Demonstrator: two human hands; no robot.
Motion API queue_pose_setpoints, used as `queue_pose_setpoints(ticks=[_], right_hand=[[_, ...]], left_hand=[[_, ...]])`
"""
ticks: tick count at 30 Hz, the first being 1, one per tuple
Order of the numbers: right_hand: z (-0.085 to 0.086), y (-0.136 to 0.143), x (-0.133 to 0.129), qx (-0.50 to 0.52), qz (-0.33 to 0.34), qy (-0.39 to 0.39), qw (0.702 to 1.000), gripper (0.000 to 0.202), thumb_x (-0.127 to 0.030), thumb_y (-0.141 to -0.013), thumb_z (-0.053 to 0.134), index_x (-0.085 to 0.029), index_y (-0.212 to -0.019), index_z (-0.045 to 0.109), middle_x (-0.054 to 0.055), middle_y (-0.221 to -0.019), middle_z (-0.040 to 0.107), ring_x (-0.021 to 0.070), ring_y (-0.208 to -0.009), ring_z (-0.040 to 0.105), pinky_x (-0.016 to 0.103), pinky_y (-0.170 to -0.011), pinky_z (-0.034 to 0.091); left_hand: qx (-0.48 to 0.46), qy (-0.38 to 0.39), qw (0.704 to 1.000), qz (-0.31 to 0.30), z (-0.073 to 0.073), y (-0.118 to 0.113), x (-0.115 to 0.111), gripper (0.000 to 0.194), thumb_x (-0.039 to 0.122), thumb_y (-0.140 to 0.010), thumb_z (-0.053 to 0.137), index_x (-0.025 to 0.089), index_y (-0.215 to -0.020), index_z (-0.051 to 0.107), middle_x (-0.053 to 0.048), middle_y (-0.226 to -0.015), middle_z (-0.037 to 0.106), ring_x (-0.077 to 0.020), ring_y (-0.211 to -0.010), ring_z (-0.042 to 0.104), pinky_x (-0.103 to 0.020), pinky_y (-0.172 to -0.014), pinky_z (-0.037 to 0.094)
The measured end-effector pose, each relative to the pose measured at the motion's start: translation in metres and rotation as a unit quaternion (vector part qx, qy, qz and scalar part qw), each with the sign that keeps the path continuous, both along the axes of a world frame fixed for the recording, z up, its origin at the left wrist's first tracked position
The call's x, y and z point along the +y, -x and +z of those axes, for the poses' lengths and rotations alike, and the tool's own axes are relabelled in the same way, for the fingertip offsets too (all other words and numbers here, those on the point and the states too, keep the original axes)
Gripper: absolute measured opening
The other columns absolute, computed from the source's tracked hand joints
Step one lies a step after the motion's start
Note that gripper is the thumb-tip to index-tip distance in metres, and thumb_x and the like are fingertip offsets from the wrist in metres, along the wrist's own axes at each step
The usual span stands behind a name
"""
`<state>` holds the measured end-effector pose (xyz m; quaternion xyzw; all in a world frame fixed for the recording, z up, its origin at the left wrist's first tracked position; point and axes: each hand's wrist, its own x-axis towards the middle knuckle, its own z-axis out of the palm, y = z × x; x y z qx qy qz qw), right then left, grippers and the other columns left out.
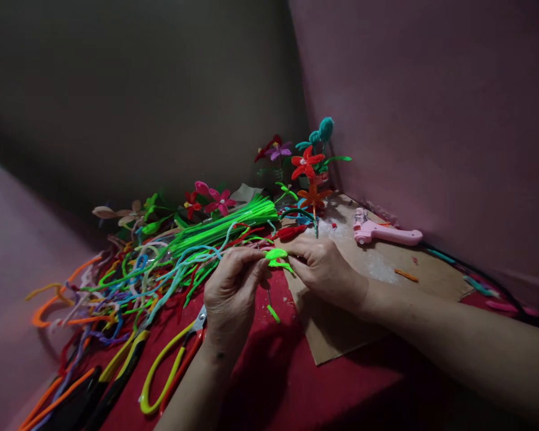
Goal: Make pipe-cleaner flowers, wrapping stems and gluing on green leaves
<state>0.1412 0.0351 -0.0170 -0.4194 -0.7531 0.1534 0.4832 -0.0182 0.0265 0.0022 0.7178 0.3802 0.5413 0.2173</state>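
Pinching a fuzzy green piece (276,255) between them in the head view, the left hand (231,282) and right hand (326,269) are holding thumbs and fingers narrow at its two sides, over the red tabletop (263,362) by the cardboard (330,341). Shaping seems to be the step in hand; the next move is probably calling for steady fingertips and light pressure.
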Motion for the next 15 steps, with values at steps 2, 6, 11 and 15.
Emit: queue_pose_setpoints(ticks=[2,6,11,15], right_hand=[[-0.0008,-0.0001,-0.0002,0.0,0.002,0.006,1.0,0.023,-0.008,-0.083,0.05,-0.017,-0.079,0.071,0.007,-0.078,0.067,0.0161,-0.078,0.057,0.029,-0.075,0.041],[-0.0014,-0.0005,-0.0001,-0.011,0.002,0.012,1.0,0.023,-0.01,-0.084,0.049,-0.018,-0.082,0.071,0.006,-0.078,0.066,0.0163,-0.078,0.057,0.029,-0.074,0.041],[0.0,-0.0009,0.0,-0.021,0.007,0.016,1.0,0.024,-0.009,-0.083,0.049,-0.017,-0.082,0.071,0.006,-0.078,0.066,0.0157,-0.077,0.057,0.029,-0.073,0.04],[0.0017,-0.001,-0.0002,-0.019,0.006,0.027,0.999,0.025,-0.007,-0.082,0.048,-0.016,-0.081,0.071,0.006,-0.077,0.067,0.0155,-0.074,0.057,0.029,-0.072,0.04]], left_hand=[[0.014,-0.01,1.0,-0.003,0.0011,0.0003,0.0001,0.002,0.017,-0.079,0.061,0.018,-0.08,0.063,0.0,-0.074,0.059,-0.0084,-0.057,0.057,-0.022,-0.053,0.05],[0.026,-0.007,1.0,-0.007,0.0026,-0.0003,-0.0003,0.004,0.017,-0.081,0.059,0.017,-0.079,0.062,0.0,-0.071,0.058,-0.0086,-0.056,0.057,-0.022,-0.053,0.051],[0.009,0.0,1.0,-0.006,0.0013,-0.0019,0.0001,0.003,0.016,-0.081,0.059,0.017,-0.081,0.061,0.0,-0.072,0.058,-0.0084,-0.056,0.057,-0.022,-0.053,0.051],[-0.002,-0.018,1.0,-0.009,-0.0026,-0.0006,0.0032,0.005,0.015,-0.08,0.059,0.019,-0.083,0.061,0.0,-0.077,0.059,-0.0084,-0.058,0.058,-0.022,-0.052,0.049]])
